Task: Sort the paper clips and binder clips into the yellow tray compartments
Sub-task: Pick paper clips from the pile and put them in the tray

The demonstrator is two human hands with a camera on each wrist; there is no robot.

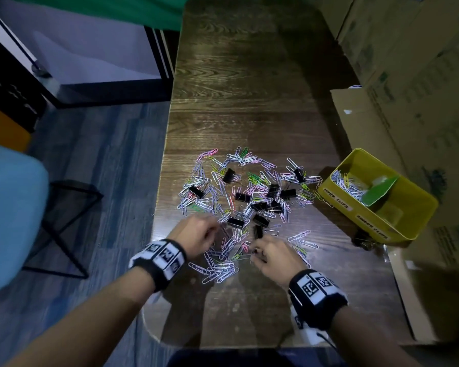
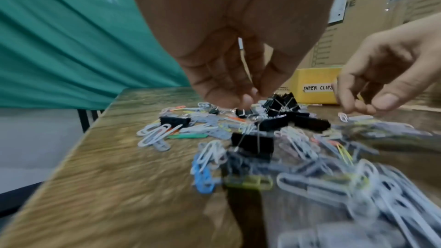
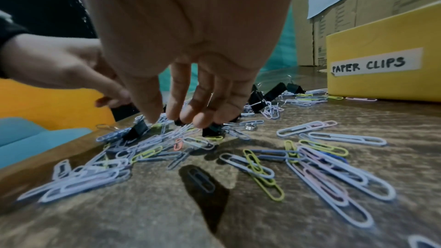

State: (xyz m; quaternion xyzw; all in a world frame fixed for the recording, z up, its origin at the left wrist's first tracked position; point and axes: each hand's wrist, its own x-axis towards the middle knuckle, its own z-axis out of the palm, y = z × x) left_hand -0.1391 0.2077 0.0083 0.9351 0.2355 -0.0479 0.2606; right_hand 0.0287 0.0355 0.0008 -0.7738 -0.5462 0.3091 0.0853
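Observation:
Coloured paper clips (image 1: 217, 197) and black binder clips (image 1: 235, 222) lie mixed in a pile on the wooden table. At the right stands the yellow tray (image 1: 355, 211), labelled PAPER CLIPS and BINDER CLIPS, with a green divider (image 1: 379, 190) and paper clips (image 1: 347, 184) in its far compartment. My left hand (image 1: 212, 230) reaches down at the pile's near left, thumb and fingertips (image 2: 248, 99) bunched together; what they pinch is hidden. My right hand (image 1: 256, 251) hovers at the near right, its fingertips (image 3: 186, 118) touching the clips with nothing visibly held.
Cardboard boxes (image 1: 421, 75) line the table's right side, close behind the tray. The table's left edge (image 1: 158, 192) drops to the floor, with a blue seat (image 1: 8, 207) and a black wire frame (image 1: 72, 207) beside it. A binder clip (image 1: 363, 241) lies against the tray's near corner.

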